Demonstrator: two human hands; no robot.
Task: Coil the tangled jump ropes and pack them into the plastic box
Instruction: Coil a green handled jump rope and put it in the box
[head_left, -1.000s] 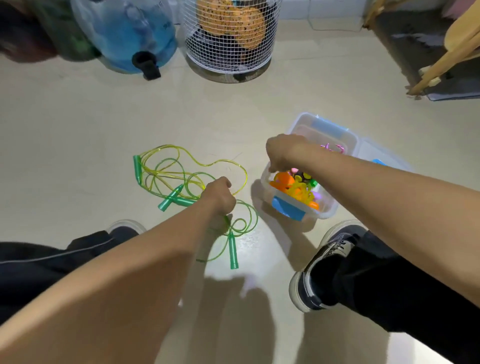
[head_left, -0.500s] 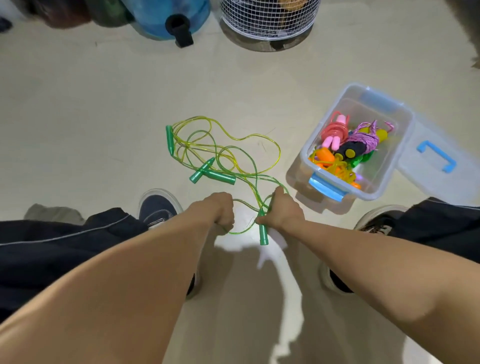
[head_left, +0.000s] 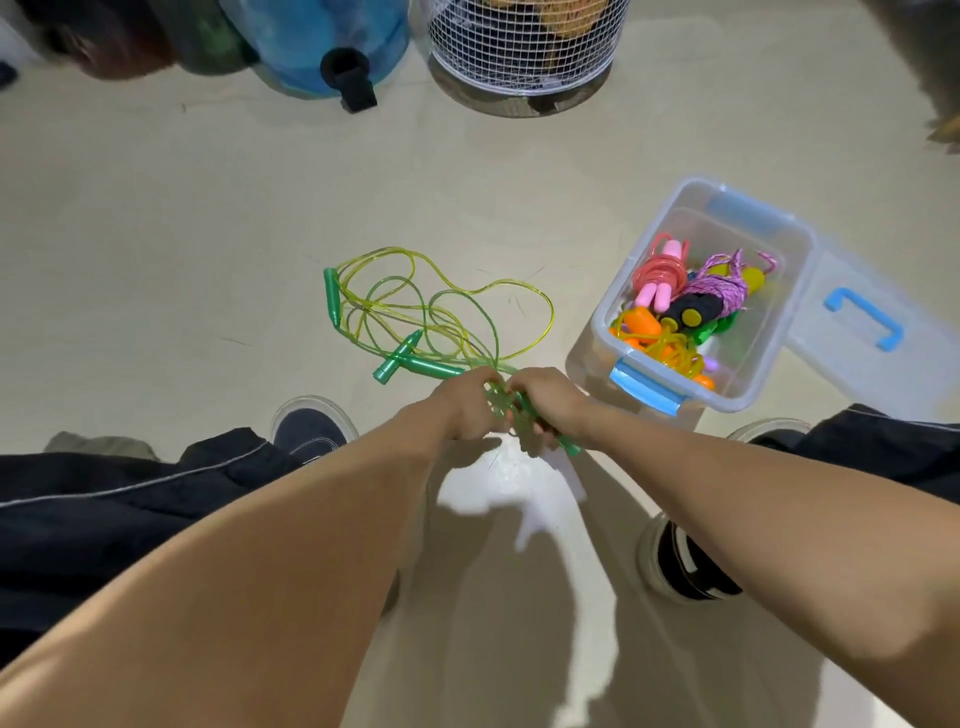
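Head view, floor: pale smooth floor (head_left: 156, 249); wire basket (head_left: 524, 52) and blue jug (head_left: 322, 41) stood at far edge.
Ropes: green jump ropes (head_left: 415, 312) lay tangled left of plastic box (head_left: 779, 332).
Box: open, holding coiled ropes; lid (head_left: 872, 332) beside it.
Hands: left hand (head_left: 467, 405) and right hand (head_left: 545, 400) were together, both gripping green cord.

Both my bare forearms reach forward and converge at the centre of the view, wrists angled inward. My left hand (head_left: 470, 402) and my right hand (head_left: 545, 402) sit just beside each other, knuckles up, fingers curled under. Each grips something between them; my right fist is closed round it, thumb tucked toward the left hand.
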